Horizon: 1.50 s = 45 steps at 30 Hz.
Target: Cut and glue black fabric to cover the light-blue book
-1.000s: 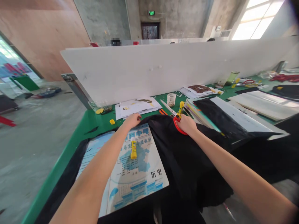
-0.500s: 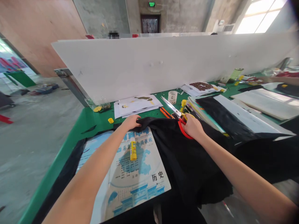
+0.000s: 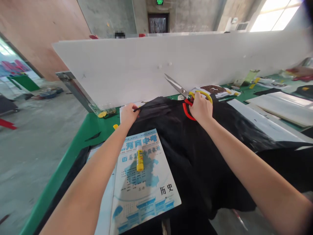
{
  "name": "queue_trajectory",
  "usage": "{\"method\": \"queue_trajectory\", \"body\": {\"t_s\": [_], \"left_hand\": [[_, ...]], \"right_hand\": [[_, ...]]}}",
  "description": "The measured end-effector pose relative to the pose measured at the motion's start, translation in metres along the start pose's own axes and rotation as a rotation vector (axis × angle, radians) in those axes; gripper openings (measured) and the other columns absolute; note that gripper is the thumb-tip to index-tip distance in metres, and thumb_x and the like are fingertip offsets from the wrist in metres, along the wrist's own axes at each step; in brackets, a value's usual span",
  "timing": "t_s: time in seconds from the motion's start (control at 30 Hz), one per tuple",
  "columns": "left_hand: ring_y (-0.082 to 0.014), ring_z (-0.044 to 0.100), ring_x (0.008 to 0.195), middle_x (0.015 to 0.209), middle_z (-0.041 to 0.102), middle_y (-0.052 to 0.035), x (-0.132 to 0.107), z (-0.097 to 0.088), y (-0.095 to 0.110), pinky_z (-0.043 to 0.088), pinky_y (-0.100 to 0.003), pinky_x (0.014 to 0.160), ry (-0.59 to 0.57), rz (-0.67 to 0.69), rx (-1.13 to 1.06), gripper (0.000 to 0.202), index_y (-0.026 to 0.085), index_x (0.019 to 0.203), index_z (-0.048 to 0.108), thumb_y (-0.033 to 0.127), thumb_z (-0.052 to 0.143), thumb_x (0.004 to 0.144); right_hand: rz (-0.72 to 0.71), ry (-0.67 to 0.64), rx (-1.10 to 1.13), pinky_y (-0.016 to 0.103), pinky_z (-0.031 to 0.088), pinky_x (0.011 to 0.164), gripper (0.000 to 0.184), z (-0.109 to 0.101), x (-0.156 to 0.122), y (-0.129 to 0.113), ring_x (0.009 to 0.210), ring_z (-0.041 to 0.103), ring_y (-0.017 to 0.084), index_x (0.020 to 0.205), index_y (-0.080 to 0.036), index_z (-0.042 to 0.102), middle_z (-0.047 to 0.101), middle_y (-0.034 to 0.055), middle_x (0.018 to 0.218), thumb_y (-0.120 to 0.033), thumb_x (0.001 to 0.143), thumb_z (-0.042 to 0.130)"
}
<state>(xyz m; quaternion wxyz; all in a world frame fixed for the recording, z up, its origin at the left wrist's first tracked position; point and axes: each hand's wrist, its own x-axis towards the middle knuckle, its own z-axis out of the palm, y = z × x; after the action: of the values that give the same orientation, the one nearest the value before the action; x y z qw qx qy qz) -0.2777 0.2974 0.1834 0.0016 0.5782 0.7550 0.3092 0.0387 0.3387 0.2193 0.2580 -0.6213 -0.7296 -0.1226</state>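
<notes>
Black cloth (image 3: 176, 137) stretches between my two hands, raised at its far edge and draping down over the front of the table. My left hand (image 3: 130, 115) pinches its far left corner. In my right hand (image 3: 201, 106) are scissors (image 3: 179, 87) with red and yellow handles, their blades slightly apart and pointing up to the left above the cloth. The fingers of that hand also seem to hold the cloth's edge, though the grip is partly hidden. Below the cloth lies a book (image 3: 146, 192) with a blue and white cover, and a yellow glue stick (image 3: 140, 160) rests on it.
A white partition board (image 3: 117, 71) runs along the back of the green table (image 3: 80, 130). A yellow cap (image 3: 115, 126) lies at the left. To the right are papers with a brown picture (image 3: 212, 89), a white board (image 3: 281, 106) and a light green container (image 3: 250, 78).
Both hands have lifted the cloth up and away from me, spreading it wider. It now covers the orange-handled tool and most of the papers behind. The book's title has come into view.
</notes>
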Motion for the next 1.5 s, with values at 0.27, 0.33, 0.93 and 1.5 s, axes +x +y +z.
{"method": "queue_trajectory", "body": {"t_s": [0.27, 0.33, 0.93, 1.5], "left_hand": [[-0.0223, 0.058, 0.091, 0.099, 0.058, -0.007, 0.004, 0.031, -0.001, 0.043, -0.034, 0.078, 0.08, -0.024, 0.146, 0.012, 0.019, 0.087, 0.054, 0.02, 0.057, 0.075], [-0.0204, 0.059, 0.089, 0.109, 0.053, -0.0091, 0.002, 0.041, -0.003, 0.044, -0.034, 0.08, 0.073, 0.004, 0.097, 0.023, 0.018, 0.098, 0.05, 0.017, 0.056, 0.076], [-0.0223, 0.054, 0.1, 0.107, 0.06, -0.0067, -0.146, 0.04, 0.077, 0.04, -0.035, 0.084, -0.321, 0.523, 0.149, 0.031, 0.021, 0.114, 0.059, 0.032, 0.046, 0.088], [-0.0175, 0.057, 0.084, 0.082, 0.064, 0.0007, -0.179, 0.029, 0.061, 0.04, -0.035, 0.087, -0.209, 0.438, -0.16, 0.01, 0.021, 0.08, 0.058, 0.011, 0.055, 0.077]], "right_hand": [[-0.124, -0.031, -0.13, 0.034, 0.042, 0.069, 0.032, 0.036, 0.011, -0.008, 0.083, 0.06, 0.025, 0.116, -0.01, 0.042, 0.058, 0.0172, 0.105, -0.015, 0.091, 0.022], [-0.11, -0.068, -0.124, 0.034, 0.042, 0.07, 0.033, 0.042, 0.013, -0.01, 0.084, 0.06, 0.025, 0.116, -0.011, 0.043, 0.058, 0.0171, 0.104, -0.014, 0.091, 0.022], [0.319, -0.99, 1.092, 0.018, 0.031, 0.035, 0.056, -0.014, -0.074, 0.003, 0.039, 0.033, 0.004, 0.08, -0.018, 0.05, 0.039, -0.0058, 0.056, -0.073, 0.072, 0.049], [0.744, -1.724, 1.027, 0.013, 0.028, 0.032, 0.066, -0.026, -0.132, 0.033, 0.038, 0.033, 0.002, 0.077, -0.016, 0.047, 0.037, -0.0068, 0.054, -0.08, 0.062, 0.051]]}}
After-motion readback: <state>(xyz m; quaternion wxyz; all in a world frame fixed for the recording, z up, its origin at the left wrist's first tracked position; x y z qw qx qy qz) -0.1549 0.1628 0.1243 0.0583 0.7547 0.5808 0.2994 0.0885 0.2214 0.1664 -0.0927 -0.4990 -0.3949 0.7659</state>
